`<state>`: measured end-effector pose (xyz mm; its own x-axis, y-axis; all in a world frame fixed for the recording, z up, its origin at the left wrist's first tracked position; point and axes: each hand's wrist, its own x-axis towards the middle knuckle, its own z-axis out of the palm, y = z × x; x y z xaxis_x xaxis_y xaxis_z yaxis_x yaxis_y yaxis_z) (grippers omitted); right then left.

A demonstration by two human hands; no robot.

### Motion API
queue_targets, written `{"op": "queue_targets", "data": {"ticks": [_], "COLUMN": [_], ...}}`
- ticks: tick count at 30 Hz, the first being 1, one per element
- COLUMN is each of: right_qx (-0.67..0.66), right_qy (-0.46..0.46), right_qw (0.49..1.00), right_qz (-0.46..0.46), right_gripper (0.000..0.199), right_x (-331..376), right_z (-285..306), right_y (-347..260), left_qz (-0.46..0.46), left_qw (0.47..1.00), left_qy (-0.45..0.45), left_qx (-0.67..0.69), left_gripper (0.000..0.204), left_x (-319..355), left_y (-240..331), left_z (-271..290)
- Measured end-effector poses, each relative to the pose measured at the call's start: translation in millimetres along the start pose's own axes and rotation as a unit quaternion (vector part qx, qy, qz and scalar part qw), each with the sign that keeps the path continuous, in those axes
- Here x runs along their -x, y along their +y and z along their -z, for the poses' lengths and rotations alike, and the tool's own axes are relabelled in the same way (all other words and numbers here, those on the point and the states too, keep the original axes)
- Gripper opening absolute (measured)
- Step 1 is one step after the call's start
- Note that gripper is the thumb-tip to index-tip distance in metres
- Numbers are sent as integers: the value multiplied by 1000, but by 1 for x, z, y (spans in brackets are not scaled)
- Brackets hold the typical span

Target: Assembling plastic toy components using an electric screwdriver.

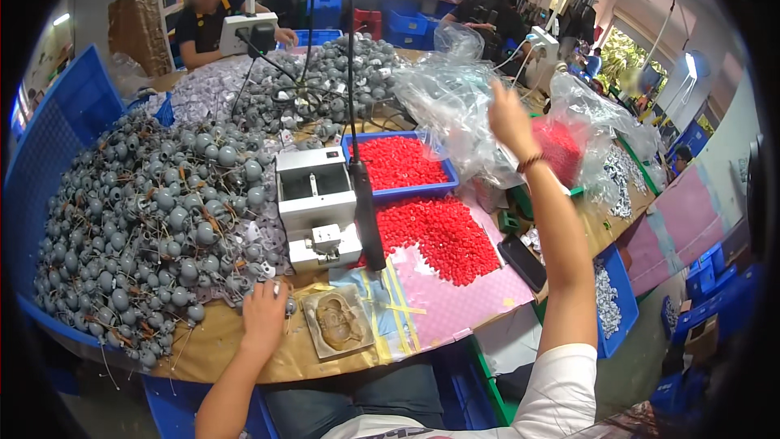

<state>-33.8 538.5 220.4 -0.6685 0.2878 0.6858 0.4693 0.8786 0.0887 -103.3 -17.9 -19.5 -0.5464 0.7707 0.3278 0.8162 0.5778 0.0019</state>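
At the near edge of the table my left hand [264, 309] rests beside a large heap of grey ball-shaped parts [162, 203] with thin wires. Its fingers are curled, and what lies under them is mostly hidden. A grey ball shows right beside it. A square tan mould block [338, 321] with a shaped hollow lies just to its right. My right hand [512, 122] is stretched far forward and raised in front of crumpled clear plastic bags [447, 81]. Motion blurs its fingers, so I cannot tell whether they grip anything. Below its wrist is a blurred red mass [556, 150].
A white-and-grey machine [317, 195] stands mid-table beside a black upright pole [367, 219]. Small red parts fill a blue tray [402, 191] and lie loose [443, 240] before it. A black phone-like object [522, 262] sits at right. Co-workers [215, 20] work across the table.
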Motion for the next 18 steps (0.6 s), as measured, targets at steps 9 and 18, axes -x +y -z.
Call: {"op": "queue_targets", "data": {"ticks": [9,18], "right_qx": [-156,-498], "right_qy": [-62,-429], "right_qw": [984,753], "right_qz": [60,23], "right_gripper": [30,18], "right_x": [45,287], "right_z": [8,-5], "right_y": [-31,-174], "left_qz": [-5,-4], "left_qw": [999,999], "left_qy": [-24,-45], "left_qx": [38,19], "left_gripper": [26,32], "left_x": [-3,9], "left_y": [-9,-3], "left_z": [8,6]}}
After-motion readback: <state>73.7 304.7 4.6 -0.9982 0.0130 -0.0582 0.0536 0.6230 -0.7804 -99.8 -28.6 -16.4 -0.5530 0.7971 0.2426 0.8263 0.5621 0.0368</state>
